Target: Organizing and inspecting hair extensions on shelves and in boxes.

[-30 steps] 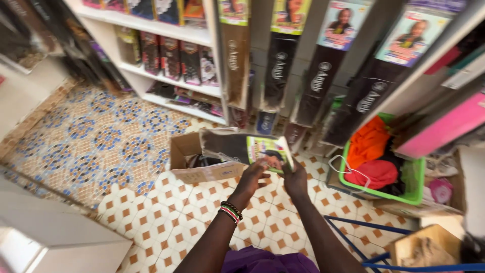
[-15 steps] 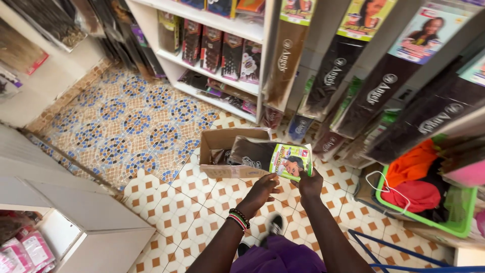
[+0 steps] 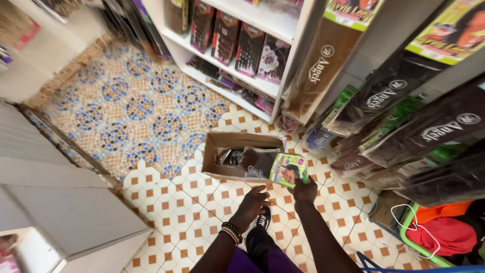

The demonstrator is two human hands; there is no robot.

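Above the cardboard box (image 3: 222,162), right hand (image 3: 304,192) grips a hair pack (image 3: 288,170); left hand (image 3: 252,202) hangs loose.

**Tiled shop floor between white shelves**

Underfoot, white tiles (image 3: 166,202) with small orange squares; upper left of the frame, a patch of blue-and-brown mosaic floor (image 3: 136,106). Top centre, a white shelf unit (image 3: 262,86) stocked with dark packets. Right side, hanging packs of hair (image 3: 404,126), brown and black, in rows. Lower left, a pale counter (image 3: 60,212). Lower right corner, a green basket (image 3: 409,237) with red cloth inside. Even daylight throughout, without hard shadows.
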